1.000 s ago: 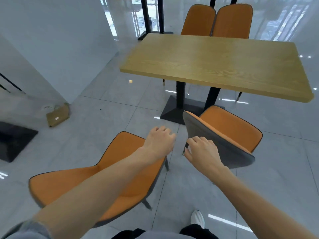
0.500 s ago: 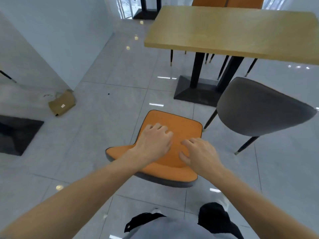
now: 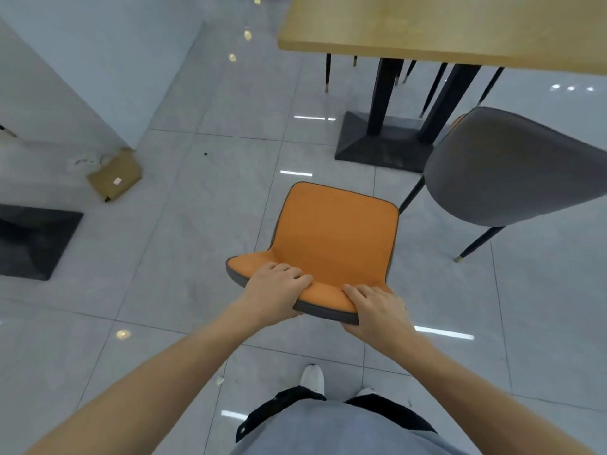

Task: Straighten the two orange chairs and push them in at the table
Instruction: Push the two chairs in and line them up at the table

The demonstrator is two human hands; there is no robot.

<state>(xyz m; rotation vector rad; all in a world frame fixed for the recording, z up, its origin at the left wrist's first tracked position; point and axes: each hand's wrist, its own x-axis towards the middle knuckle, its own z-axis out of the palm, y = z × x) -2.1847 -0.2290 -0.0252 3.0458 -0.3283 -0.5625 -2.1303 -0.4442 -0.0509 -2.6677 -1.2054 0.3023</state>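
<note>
Both of my hands are clamped on the top edge of the near orange chair's [image 3: 331,238] backrest. My left hand [image 3: 274,292] wraps the left part of the rim, fingers curled over onto the orange front face, thumb hidden underneath against the grey back. My right hand [image 3: 377,313] takes the right part the same way, fingers lying over the orange padding and the palm against the dark piping. My forearms reach forward and down from the bottom corners of the view, converging on the backrest, wrists nearly straight.

This chair stands on the tiled floor [image 3: 197,224] in front of me, its seat pointing toward the wooden table [image 3: 443,24] but well short of it, left of the black table base [image 3: 381,146]. To its right, the second chair [image 3: 512,169] shows me its grey back; it stands just beside the table base, nearer the tabletop. Below my arms I see one white shoe [image 3: 312,377].
</note>
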